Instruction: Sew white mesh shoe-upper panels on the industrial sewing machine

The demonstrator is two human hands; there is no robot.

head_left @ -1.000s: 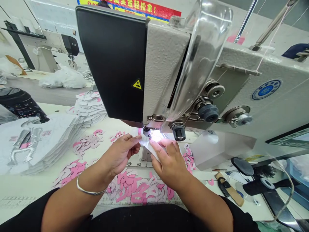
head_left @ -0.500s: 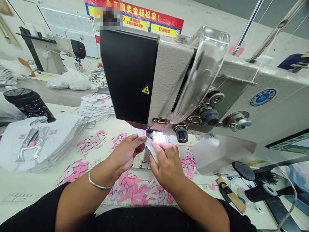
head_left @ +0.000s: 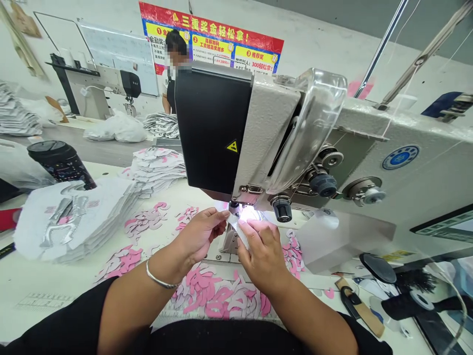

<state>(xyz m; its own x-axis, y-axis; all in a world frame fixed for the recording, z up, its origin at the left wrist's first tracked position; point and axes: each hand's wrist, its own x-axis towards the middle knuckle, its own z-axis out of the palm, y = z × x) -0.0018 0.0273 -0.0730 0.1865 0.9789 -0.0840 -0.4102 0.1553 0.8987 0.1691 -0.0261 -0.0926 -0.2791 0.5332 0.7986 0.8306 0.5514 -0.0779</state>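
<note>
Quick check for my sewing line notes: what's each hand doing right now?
Left hand: closed, pinching a white fabric strip.
Right hand: closed, holding the same strip.

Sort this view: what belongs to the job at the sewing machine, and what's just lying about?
In use: left hand, right hand, white mesh strip, sewing machine.
Lying about: pink cutouts, stacked printed panels, black bottle, white plastic bags.

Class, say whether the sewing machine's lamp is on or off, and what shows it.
On: a bright glow lights the white fabric strip at the sewing machine.
</note>
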